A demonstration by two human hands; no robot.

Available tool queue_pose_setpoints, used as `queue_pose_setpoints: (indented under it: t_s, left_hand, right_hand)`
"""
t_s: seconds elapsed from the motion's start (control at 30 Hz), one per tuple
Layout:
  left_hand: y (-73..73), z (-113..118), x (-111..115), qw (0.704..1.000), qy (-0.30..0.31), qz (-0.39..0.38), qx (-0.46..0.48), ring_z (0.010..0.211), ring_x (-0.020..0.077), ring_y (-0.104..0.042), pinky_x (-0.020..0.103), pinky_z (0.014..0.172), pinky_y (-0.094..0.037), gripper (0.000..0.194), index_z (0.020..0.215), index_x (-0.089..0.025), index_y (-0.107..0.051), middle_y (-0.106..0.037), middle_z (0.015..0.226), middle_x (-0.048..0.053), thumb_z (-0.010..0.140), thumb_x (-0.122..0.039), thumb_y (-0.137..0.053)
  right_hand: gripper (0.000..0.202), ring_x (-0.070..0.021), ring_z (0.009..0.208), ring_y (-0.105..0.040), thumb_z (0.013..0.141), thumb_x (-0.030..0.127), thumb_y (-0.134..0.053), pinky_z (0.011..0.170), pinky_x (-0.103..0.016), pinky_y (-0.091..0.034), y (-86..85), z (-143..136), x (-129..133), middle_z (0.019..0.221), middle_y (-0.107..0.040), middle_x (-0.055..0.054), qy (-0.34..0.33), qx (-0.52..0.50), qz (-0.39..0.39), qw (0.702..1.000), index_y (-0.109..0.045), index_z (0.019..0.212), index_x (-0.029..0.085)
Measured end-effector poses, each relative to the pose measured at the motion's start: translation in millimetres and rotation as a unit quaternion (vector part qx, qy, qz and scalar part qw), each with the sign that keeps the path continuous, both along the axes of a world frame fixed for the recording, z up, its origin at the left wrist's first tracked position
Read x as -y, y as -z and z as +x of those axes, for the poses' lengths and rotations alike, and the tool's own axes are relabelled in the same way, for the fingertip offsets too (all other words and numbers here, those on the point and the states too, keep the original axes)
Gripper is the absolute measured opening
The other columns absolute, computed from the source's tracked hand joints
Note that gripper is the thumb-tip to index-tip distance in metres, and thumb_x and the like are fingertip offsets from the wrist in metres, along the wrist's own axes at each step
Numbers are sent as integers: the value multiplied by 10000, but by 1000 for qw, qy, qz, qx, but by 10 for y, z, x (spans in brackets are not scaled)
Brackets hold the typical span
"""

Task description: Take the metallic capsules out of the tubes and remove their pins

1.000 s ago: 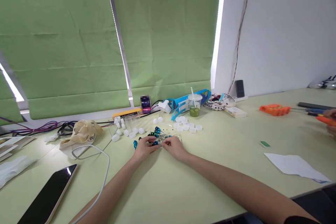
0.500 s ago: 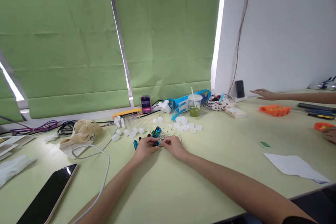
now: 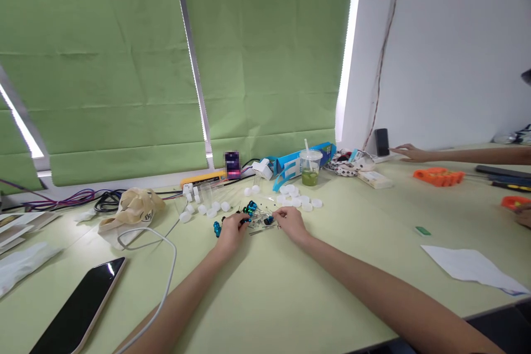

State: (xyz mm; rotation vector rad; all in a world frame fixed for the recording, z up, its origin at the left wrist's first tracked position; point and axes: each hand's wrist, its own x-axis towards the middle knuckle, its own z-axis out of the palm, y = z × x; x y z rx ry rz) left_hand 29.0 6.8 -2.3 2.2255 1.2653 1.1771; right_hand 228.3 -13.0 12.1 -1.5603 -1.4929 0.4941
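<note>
My left hand [image 3: 231,232] rests at the left side of a pile of small metal pins [image 3: 259,220], its fingers drawn together over dark pieces. What they grip is too small to make out. At the pile's right side is my right hand [image 3: 291,222], thumb and fingertips pinched together, contents hidden. Shiny blue-green pieces [image 3: 251,208] lie at the back of the pile. Another blue piece [image 3: 217,228] sits just left of my left hand, and a dark blue one [image 3: 269,220] lies between the hands.
White round caps [image 3: 295,197] lie behind the pile, near a lidded cup of green drink [image 3: 310,168]. A phone [image 3: 78,307], white cable [image 3: 171,265] and cloth bag [image 3: 131,214] are on the left. Rightward are an orange tray [image 3: 438,176], paper [image 3: 473,268] and another person's hand [image 3: 410,152].
My right hand has moved right, away from my left hand, uncovering pins and a dark blue piece between them. The other person's hand has reached toward the black device by the wall.
</note>
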Motion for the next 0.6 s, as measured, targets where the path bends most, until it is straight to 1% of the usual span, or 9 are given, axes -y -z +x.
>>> queue_pose_setpoints:
  t_s: [0.1,0.17,0.27,0.33,0.4,0.47,0.6]
  left_hand:
    - [17,37,11,1000,0,17,-9,613,136,-560,294,642,-470,215,887,-155,-649,-593,902,77,742,-166,-492]
    - [6,65,43,999,-6,44,-27,619,129,-554,298,642,-472,229,935,-162,-626,-547,959,81,767,-178,-472]
    - [-50,123,106,990,-20,114,-80,777,175,-552,329,726,-456,231,984,-194,-610,-512,976,74,795,-244,-486]
    - [-101,185,133,983,-8,140,-120,885,206,-520,337,772,-435,231,987,-211,-615,-515,956,68,805,-284,-492]
    - [-149,271,133,977,17,141,-159,901,211,-498,335,783,-421,235,978,-213,-626,-525,932,64,810,-308,-492]
    - [-181,375,107,973,28,131,-189,896,219,-484,338,787,-407,242,961,-199,-641,-536,911,68,798,-322,-510]
    - [-180,581,21,977,12,75,-198,916,254,-468,358,796,-376,201,862,-165,-675,-566,890,92,739,-286,-570]
  right_hand:
    - [197,-130,518,-560,706,255,-526,521,-203,-377,-29,91,-40,578,-640,-43,7,-7,-14,1000,-664,642,131]
    - [182,-122,489,-544,689,248,-542,499,-199,-363,-31,122,-55,537,-626,-33,4,-10,-23,1000,-659,611,133]
    - [163,-114,463,-527,664,230,-562,483,-195,-348,-26,133,-55,490,-605,-21,-5,-18,-30,999,-649,562,138]
    - [158,-112,457,-522,652,222,-570,479,-194,-345,-22,128,-49,466,-591,-15,-11,-33,-30,999,-641,540,138]
    - [153,-108,446,-517,642,222,-579,474,-194,-348,-14,120,-51,445,-573,-9,-18,-55,-30,998,-634,527,136]
    - [149,-100,425,-505,635,233,-589,460,-193,-353,3,109,-68,436,-559,0,-27,-86,-31,995,-630,533,132]
    - [190,-75,350,-432,652,302,-577,385,-193,-334,56,91,-130,418,-502,28,-50,-169,-33,984,-638,631,123]
